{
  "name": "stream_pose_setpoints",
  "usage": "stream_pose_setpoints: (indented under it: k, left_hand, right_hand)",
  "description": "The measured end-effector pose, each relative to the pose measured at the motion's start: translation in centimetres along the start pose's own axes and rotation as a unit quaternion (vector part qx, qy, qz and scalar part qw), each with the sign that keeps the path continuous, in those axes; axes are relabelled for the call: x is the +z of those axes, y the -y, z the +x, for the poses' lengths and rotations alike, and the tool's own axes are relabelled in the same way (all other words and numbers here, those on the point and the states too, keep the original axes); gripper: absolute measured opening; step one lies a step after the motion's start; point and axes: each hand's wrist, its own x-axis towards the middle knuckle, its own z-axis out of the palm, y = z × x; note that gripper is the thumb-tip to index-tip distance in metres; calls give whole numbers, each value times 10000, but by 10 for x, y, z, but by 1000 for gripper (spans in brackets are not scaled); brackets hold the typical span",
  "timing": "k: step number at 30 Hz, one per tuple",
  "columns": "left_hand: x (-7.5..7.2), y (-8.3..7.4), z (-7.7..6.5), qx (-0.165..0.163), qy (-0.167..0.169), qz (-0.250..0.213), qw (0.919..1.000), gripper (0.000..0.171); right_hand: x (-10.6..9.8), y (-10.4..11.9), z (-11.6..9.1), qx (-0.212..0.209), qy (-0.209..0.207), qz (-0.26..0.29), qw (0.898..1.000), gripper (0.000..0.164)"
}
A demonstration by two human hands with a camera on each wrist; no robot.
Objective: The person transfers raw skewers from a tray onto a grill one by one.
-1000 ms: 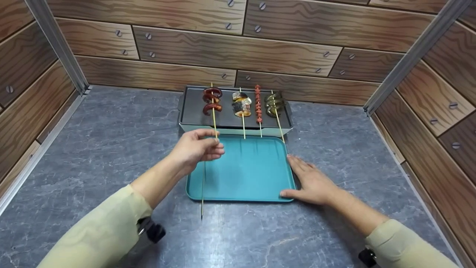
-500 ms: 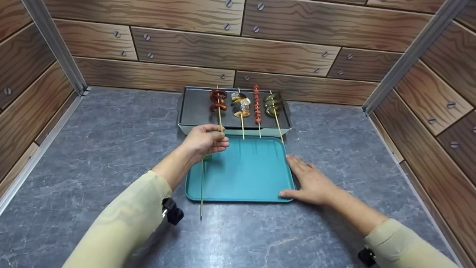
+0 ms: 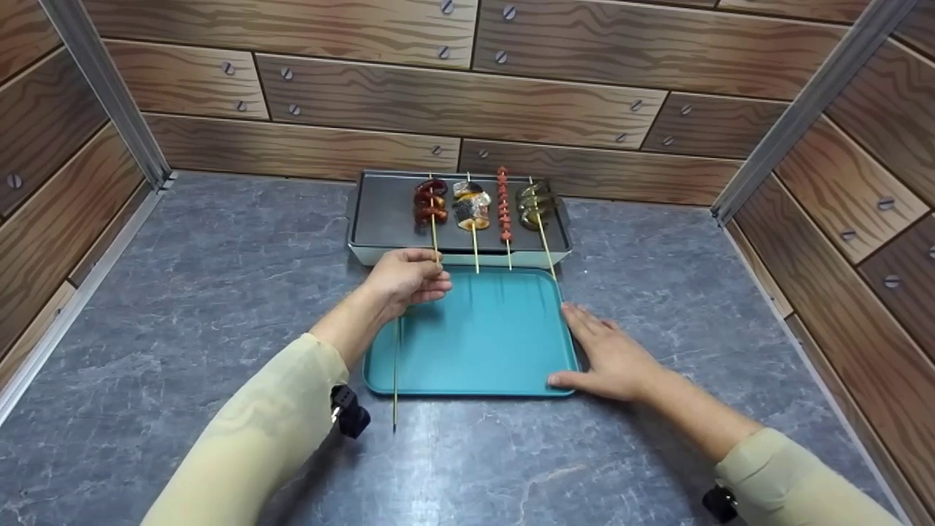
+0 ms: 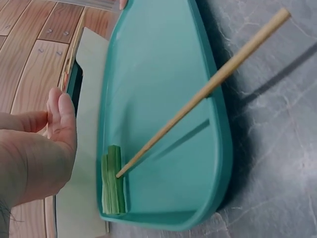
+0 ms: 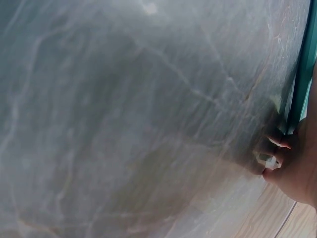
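My left hand (image 3: 405,277) pinches the stick end of a skewer with dark red, curled, glossy pieces (image 3: 431,203), which lie over a dark griddle plate (image 3: 380,212). Below that hand is a turquoise tray (image 3: 489,336). A skewer of green vegetable strips (image 4: 114,181) lies at the tray's left end in the left wrist view, its bare stick jutting past the rim. My right hand (image 3: 613,358) rests against the tray's right edge, fingers extended and thumb on the near rim. In the right wrist view that hand (image 5: 297,171) shows only in part.
Right of the dark red pieces, the griddle bears a silvery fish-like skewer (image 3: 472,207), a skewer of small red pieces (image 3: 504,208) and a dark green skewer (image 3: 537,204). Their sticks overhang its front edge. Wood-patterned walls (image 3: 365,88) enclose the grey marbled table (image 3: 219,292).
My left hand has moved right with the dark red skewer, bringing it nearer the fish-like one. The skewer's far end has come down slightly. My right hand has stayed in place.
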Motion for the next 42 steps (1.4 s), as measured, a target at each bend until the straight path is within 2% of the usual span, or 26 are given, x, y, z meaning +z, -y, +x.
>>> stream_pose_setpoints:
  k: [6, 11, 14, 17, 20, 26, 30, 35, 42]
  left_hand:
    - [0, 3, -2, -76, -66, 218, 9997, 40]
    - [-4, 1, -9, -227, 71, 437, 9988, 48]
    - [-9, -1, -18, -270, 38, 659, 9975, 52]
    - [-15, -2, -32, -249, -76, 895, 9956, 50]
    - [-22, 0, -53, -215, -132, 1002, 9946, 45]
    - [-37, 11, -98, -269, -8, 989, 9947, 43]
    - [-44, 20, -122, -397, 47, 1030, 9939, 39]
    - [-47, 32, -143, -526, 71, 1048, 9931, 33]
    - [-50, 51, -155, -785, 129, 1126, 9905, 25]
  right_hand:
    - [1, 0, -1, -3, 8, -6, 10000, 121]
    - [1, -1, -2, -10, -2, 0, 10000, 121]
    - [2, 0, -1, 0, 23, 24, 10000, 121]
    - [2, -1, -1, 18, 47, 17, 10000, 122]
    - [2, -1, -2, 42, 55, 10, 10000, 122]
    - [0, -1, -2, 74, 45, 43, 10000, 122]
    - [0, -1, -1, 69, 45, 45, 10000, 121]
    - [0, -2, 0, 31, 39, -12, 10000, 121]
    - [1, -1, 0, 9, 43, -23, 10000, 123]
